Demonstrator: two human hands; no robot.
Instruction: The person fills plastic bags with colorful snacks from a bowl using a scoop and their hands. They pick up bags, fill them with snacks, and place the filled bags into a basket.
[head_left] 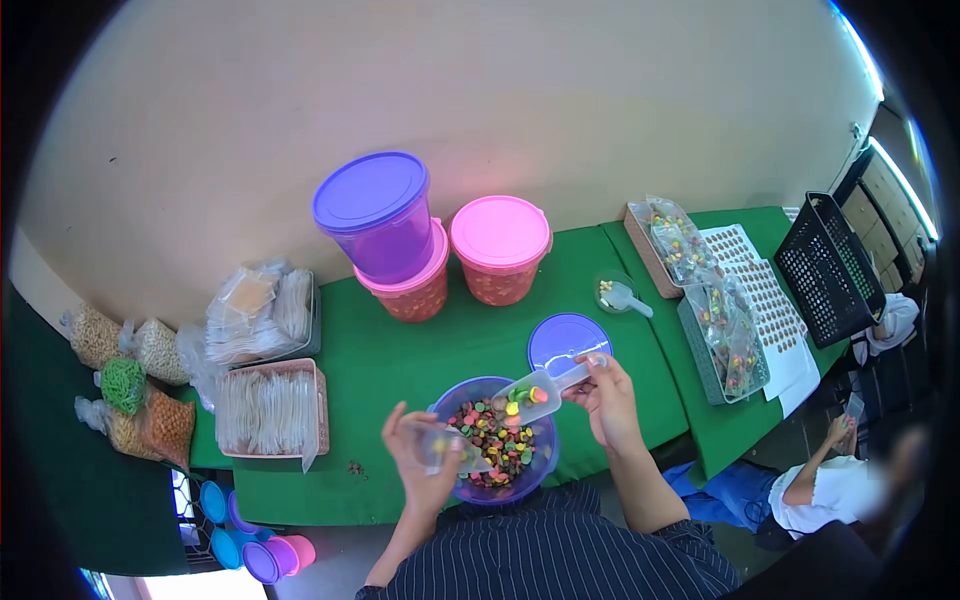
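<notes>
My right hand [610, 403] is closed round the handle of a clear plastic scoop [534, 398], which carries a few colourful candies. The scoop is over a purple tub [552, 458] filled with brown, pink, yellow and green candies [505, 448]. At the tub's left side, my left hand [420, 474] grips a small clear plastic bag [432, 446] with some candies showing inside. The bag hangs over the tub's left part, and its mouth is hard to make out. A round purple lid [568, 343] lies on the green cloth behind the tub.
Lidded pink [500, 245] and purple buckets [372, 215] stand by the wall. Baskets of flat bags [268, 410] are at left, baskets of filled bags [722, 335] at right. A small bowl [622, 293] holds another scoop. A person [815, 490] sits at the lower right.
</notes>
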